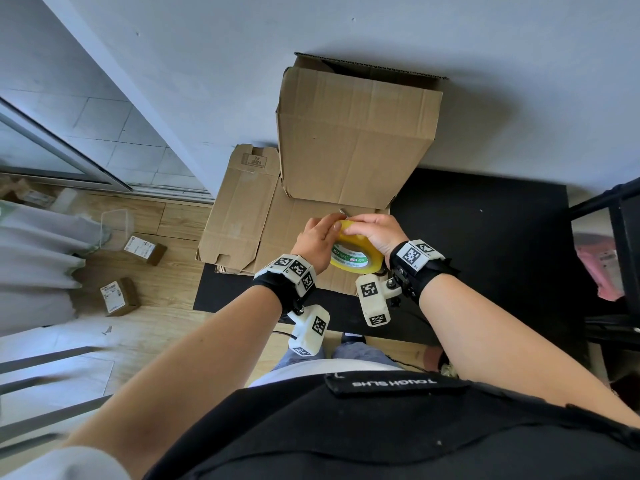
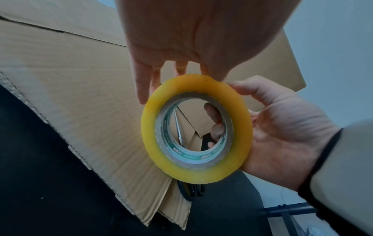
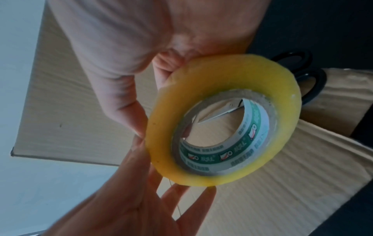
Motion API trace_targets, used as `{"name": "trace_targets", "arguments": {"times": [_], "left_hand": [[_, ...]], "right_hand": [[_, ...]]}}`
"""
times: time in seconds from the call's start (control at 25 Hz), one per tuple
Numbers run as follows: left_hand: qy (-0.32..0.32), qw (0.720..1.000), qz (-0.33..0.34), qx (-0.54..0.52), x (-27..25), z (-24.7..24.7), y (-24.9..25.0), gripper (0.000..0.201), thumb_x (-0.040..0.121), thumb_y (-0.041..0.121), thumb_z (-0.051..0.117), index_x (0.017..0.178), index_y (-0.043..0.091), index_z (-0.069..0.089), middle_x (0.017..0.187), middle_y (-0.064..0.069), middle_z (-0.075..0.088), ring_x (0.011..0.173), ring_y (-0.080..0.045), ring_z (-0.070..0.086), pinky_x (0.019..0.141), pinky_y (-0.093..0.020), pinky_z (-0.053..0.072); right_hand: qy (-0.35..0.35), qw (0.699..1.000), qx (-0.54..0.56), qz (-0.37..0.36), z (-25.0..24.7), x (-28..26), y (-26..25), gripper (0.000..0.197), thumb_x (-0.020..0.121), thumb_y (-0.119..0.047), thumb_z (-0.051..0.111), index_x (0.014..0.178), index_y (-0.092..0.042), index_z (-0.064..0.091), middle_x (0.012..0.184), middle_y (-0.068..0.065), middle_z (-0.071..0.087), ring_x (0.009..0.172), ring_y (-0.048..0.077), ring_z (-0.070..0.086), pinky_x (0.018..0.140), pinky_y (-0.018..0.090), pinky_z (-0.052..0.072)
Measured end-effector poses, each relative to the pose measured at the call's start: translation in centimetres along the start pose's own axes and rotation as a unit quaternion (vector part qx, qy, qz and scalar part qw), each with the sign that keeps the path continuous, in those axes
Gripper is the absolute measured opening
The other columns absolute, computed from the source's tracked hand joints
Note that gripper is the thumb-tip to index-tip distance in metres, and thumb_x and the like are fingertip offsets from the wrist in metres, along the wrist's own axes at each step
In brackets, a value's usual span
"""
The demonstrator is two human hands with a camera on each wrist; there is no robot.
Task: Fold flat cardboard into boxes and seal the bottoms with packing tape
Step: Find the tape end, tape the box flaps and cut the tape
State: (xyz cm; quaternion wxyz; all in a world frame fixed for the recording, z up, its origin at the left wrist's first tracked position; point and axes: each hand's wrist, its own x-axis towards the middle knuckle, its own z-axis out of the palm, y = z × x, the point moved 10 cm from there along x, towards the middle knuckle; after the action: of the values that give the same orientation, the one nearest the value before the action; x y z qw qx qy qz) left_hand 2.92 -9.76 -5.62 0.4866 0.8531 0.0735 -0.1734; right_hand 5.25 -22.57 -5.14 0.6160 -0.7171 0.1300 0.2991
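Yellow tape roll (image 1: 356,255) sits upright between my hands at six o'clock from the standing box (image 1: 356,133), over the flat cardboard (image 1: 242,209). My right hand (image 1: 375,233) grips it through the core; my left hand (image 1: 317,242) lays straight fingers on its rim. I judge I'm hunting the loose end; next, peel it free.

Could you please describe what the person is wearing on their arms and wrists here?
Both forearms are bare. Each wrist carries a black strap with a white block of black square fiducial markers on top, plus a white marker-covered camera housing hanging below on a small metal bracket.
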Motion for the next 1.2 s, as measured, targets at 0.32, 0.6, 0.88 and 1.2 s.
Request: {"name": "trace_targets", "arguments": {"times": [0.32, 0.6, 0.88, 1.2], "left_hand": [[0.002, 0.999, -0.022, 0.032, 0.6, 0.4, 0.6, 0.040, 0.101, 0.051, 0.029, 0.134, 0.040, 0.049, 0.121, -0.008, 0.048, 0.113, -0.036, 0.050, 0.106, -0.050, 0.038], [-0.003, 0.998, -0.021, 0.057, 0.4, 0.6, 1.5, 0.037, 0.104, 0.045, 0.030, 0.133, 0.037, 0.050, 0.123, -0.008, 0.046, 0.114, -0.037, 0.047, 0.106, -0.047, 0.036], [-0.005, 0.997, -0.027, 0.068, 0.0, 0.7, 1.3, 0.036, 0.104, 0.046, 0.029, 0.133, 0.038, 0.050, 0.124, -0.007, 0.046, 0.115, -0.036, 0.044, 0.103, -0.043, 0.036], [0.005, 0.998, -0.018, 0.057, 0.4, 0.7, 1.2, 0.035, 0.104, 0.043, 0.031, 0.130, 0.036, 0.052, 0.120, -0.007, 0.047, 0.112, -0.036, 0.049, 0.105, -0.050, 0.038]], "right_hand": [[-0.039, 0.999, -0.003, 0.010, -1.0, -0.7, -0.8, 0.014, 0.084, -0.007, 0.069, 0.088, -0.020, 0.073, 0.087, 0.007, 0.072, 0.081, 0.019, 0.068, 0.074, 0.026, 0.053], [-0.041, 0.997, 0.042, 0.059, -1.7, -0.6, 0.5, 0.016, 0.084, -0.007, 0.070, 0.097, -0.017, 0.071, 0.097, 0.014, 0.070, 0.091, 0.028, 0.067, 0.085, 0.038, 0.055], [0.008, 0.996, 0.065, 0.061, -2.0, -0.2, 1.6, 0.020, 0.076, -0.003, 0.074, 0.094, -0.011, 0.075, 0.096, 0.018, 0.071, 0.090, 0.034, 0.068, 0.088, 0.044, 0.055], [0.039, 0.993, 0.082, 0.081, -2.0, -0.5, 1.5, 0.023, 0.072, -0.004, 0.077, 0.095, -0.006, 0.075, 0.093, 0.020, 0.070, 0.087, 0.036, 0.067, 0.085, 0.045, 0.055]]}}
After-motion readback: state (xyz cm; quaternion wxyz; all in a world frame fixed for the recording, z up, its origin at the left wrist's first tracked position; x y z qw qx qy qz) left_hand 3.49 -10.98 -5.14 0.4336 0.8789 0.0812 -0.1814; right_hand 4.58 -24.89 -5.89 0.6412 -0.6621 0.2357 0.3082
